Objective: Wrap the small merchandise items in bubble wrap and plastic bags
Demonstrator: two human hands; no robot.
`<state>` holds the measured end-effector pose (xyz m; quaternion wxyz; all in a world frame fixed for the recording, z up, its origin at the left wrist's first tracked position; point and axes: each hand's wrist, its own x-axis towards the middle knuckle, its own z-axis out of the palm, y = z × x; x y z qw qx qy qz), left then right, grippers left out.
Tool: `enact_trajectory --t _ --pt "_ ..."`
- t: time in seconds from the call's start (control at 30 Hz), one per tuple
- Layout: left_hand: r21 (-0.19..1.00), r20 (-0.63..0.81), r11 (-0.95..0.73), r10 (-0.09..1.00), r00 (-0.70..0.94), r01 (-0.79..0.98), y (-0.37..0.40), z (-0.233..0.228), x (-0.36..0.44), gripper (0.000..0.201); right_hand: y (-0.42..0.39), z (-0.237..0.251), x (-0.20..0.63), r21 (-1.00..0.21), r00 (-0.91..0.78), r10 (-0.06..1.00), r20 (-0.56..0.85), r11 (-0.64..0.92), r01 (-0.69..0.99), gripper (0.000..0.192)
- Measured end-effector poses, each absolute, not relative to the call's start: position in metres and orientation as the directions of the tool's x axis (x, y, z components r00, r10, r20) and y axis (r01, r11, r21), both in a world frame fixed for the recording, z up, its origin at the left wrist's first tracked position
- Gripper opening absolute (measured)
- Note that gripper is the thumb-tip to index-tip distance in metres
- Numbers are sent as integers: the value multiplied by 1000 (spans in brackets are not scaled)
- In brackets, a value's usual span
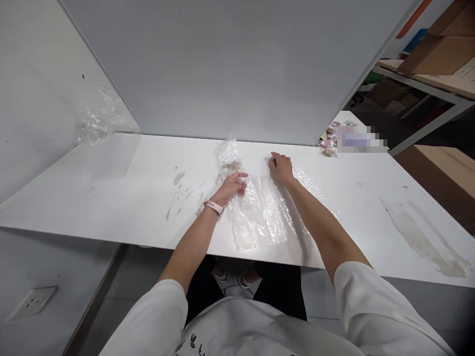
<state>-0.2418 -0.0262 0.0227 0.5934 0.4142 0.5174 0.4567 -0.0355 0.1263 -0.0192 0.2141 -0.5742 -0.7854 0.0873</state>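
A wrinkled transparent plastic bag point(256, 217) lies flat on the white table in front of me. My left hand point(233, 188) is over its upper left part, fingers stretched and apart, with nothing seen in them. Just beyond that hand sits a transparent packet point(230, 165) with brownish contents. At the bag's upper right, my right hand point(282, 168) has its fingers curled down at the tabletop. Something small and shiny shows at those fingertips, mostly hidden by them.
Crumpled transparent plastic point(98, 118) rests against the left wall. A grey panel point(230, 69) rises behind the table point(148, 198). Several small wrapped items point(328, 141) lie at the back right. Cardboard boxes point(441, 178) stand beyond the right edge.
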Motion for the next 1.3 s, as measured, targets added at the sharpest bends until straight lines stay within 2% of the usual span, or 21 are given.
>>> enact_trajectory --t 0.07,0.17,0.23,0.3,0.37,0.43,0.5,0.67,0.77,0.83,0.93,1.03,1.13,1.23,1.3 --pt "973 -204 211 975 82 -89 -25 20 -244 51 125 -13 -47 -359 -253 939 233 325 875 58" --pt "978 -189 196 977 98 -71 -24 19 -246 49 104 -1 -58 -300 -273 896 349 383 874 59" --pt "978 -188 195 978 95 -75 -25 20 -248 46 83 5 -50 -279 -314 849 426 453 847 52" --pt "977 -183 193 977 107 -90 -26 24 -250 42 62 7 -28 -281 -323 839 438 469 837 46" --pt "973 -175 192 976 133 -126 -28 28 -252 40 42 3 6 -307 -244 895 372 367 878 51" --pt "964 -172 204 968 182 -173 -29 33 -254 41 23 -6 42 -334 -104 965 240 182 925 65" --pt "951 -175 226 956 235 -212 -30 36 -256 47 3 -14 71 -333 -32 988 153 82 939 72" --pt "903 -165 259 946 280 -342 -34 41 -258 62 -47 -14 89 -356 30 990 135 20 934 72" --pt "873 -150 242 959 239 -424 -36 40 -261 61 -63 -3 87 -421 120 993 14 -103 901 74" --pt "866 -139 219 969 206 -449 -34 36 -264 59 -66 2 91 -450 151 986 -76 -169 877 69" --pt "853 -131 211 972 195 -477 -29 26 -270 61 -65 6 103 -523 118 987 -112 -159 837 52" --pt "848 -111 215 966 234 -484 -27 23 -267 58 -65 6 106 -699 119 991 -65 -130 703 42" --pt "854 -29 210 933 359 -477 -33 27 -251 54 -73 6 81 -898 155 988 20 -50 437 41" --pt "911 36 193 844 535 -366 -44 31 -226 57 -86 9 35 -976 81 993 85 67 209 35" --pt "948 26 172 796 605 -267 -52 30 -211 67 -93 12 4 -992 -81 993 85 92 90 29"
